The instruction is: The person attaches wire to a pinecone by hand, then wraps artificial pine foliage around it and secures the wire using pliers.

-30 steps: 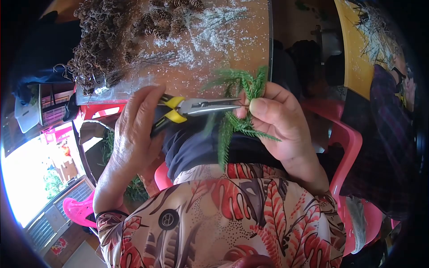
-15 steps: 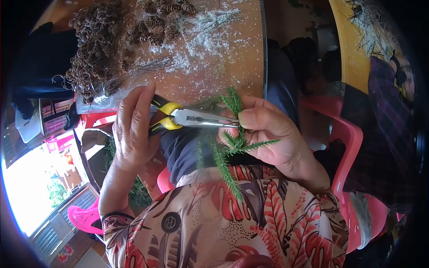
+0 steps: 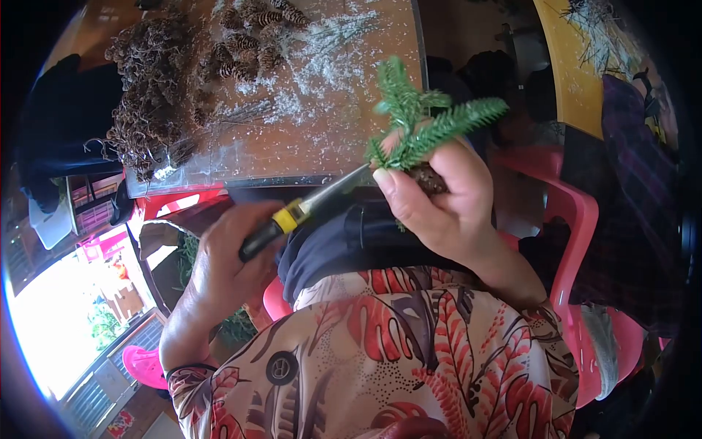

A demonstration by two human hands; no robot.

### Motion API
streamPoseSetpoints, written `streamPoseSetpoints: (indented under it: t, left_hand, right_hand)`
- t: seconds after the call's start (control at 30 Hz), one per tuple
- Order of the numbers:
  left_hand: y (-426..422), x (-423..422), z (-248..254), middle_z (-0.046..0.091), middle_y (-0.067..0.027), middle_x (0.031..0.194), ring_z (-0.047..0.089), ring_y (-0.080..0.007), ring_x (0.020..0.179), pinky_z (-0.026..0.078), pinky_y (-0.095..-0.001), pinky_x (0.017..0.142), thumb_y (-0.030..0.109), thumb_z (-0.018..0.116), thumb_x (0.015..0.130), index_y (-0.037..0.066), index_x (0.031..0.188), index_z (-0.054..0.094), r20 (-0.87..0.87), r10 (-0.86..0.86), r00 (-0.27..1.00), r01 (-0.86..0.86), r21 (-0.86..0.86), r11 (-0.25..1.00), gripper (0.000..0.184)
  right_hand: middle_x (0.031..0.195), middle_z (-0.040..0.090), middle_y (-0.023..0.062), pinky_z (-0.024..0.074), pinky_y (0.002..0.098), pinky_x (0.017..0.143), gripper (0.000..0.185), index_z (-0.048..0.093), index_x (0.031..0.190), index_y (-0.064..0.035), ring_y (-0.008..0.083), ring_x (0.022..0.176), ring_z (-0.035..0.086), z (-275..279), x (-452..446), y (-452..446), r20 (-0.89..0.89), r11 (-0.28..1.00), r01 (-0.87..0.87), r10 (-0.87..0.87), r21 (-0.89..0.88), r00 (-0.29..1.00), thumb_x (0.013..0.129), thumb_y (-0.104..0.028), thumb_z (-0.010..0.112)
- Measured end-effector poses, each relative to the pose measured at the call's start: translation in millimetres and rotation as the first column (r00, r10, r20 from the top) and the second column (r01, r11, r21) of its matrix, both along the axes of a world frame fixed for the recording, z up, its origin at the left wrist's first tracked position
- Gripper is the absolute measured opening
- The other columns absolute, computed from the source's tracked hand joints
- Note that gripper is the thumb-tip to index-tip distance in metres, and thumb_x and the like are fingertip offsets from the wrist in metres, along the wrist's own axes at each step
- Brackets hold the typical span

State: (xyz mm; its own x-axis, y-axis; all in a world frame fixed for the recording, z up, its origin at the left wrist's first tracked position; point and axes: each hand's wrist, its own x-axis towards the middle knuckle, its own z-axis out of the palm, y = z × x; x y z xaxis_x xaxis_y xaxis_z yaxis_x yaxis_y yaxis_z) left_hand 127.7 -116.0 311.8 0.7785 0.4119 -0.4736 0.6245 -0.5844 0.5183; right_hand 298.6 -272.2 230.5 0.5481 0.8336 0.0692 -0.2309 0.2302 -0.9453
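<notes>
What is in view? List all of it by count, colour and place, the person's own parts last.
pliers: one, black, yellow and silver, in the left hand
sprig: one, green, in the right hand
brown cone: one, brown, partly hidden, at the right hand
pine cones: several overlapping, brown, on the table
tangled pile: one, brown, table's left
flecks: many, white, across the table
table: one, brown, ahead
second table: one, yellow, upper right
chair: one, red-pink, right
cloth: one, grey, on the chair
sleeve: one, dark plaid, another person's, right
shirt: one, patterned cream and red, bottom
left hand: one, bare, left
right hand: one, bare, right of centre
</notes>
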Motion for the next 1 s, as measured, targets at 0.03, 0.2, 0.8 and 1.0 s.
streamPoseSetpoints:
  t: [0.03, 0.2, 0.8, 1.0]
  left_hand:
    - [-1.8, 0.7, 6.5, 0.058, -0.0086, 0.091, 0.056, -0.0158, 0.08, 0.045, -0.0278, 0.07, 0.0, 0.057, 0.071, -0.001, 0.108, 0.05, -0.186, 0.104, 0.977, -0.143, -0.211, 0.967, 0.038]
    - [6.1, -6.7, 14.9, 0.055, -0.0063, 0.078, 0.056, -0.0081, 0.06, 0.043, -0.0218, 0.049, 0.004, 0.058, 0.077, -0.003, 0.106, 0.049, -0.299, 0.232, 0.926, -0.375, -0.635, 0.675, 0.03]
    - [19.2, 7.6, -27.7, 0.046, -0.0173, 0.111, 0.052, -0.0334, 0.093, 0.045, -0.0381, 0.076, -0.007, 0.058, 0.053, 0.004, 0.122, 0.042, 0.302, -0.335, 0.893, 0.122, 0.554, 0.824, 0.071]
    - [20.5, 13.3, -33.1, 0.046, -0.0179, 0.111, 0.051, -0.0344, 0.095, 0.044, -0.0384, 0.076, -0.008, 0.058, 0.052, 0.004, 0.122, 0.041, 0.34, -0.371, 0.864, 0.118, 0.58, 0.806, 0.073]
  right_hand:
    - [0.08, 0.053, 0.0029, 0.039, 0.0191, 0.061, 0.015, 0.052, 0.092, 0.0019, 0.0062, 0.066, 0.047, -2.2, 2.3, 0.9, 0.293, 0.997, 0.071, -0.075, 0.024, 0.953, 0.079, -0.003, 0.055]
    - [0.081, 0.053, 0.0036, 0.0394, 0.0187, 0.061, 0.013, 0.053, 0.091, 0.0019, 0.0056, 0.066, 0.047, -6.0, -0.5, 1.2, 0.461, 0.99, 0.123, -0.139, 0.065, 0.877, 0.079, -0.004, 0.055]
    - [0.081, 0.054, 0.0068, 0.0403, 0.0237, 0.072, 0.02, 0.053, 0.09, 0.001, 0.0117, 0.078, 0.052, -1.6, 2.5, 1.9, -0.73, 0.959, -0.163, 0.281, 0.23, 0.623, 0.078, -0.015, 0.055]
    - [0.081, 0.054, 0.0065, 0.0407, 0.0242, 0.069, 0.021, 0.052, 0.088, 0.0007, 0.0114, 0.073, 0.052, -2.4, 0.3, 2.6, -0.788, 0.944, -0.24, 0.323, 0.228, 0.524, 0.076, -0.015, 0.057]
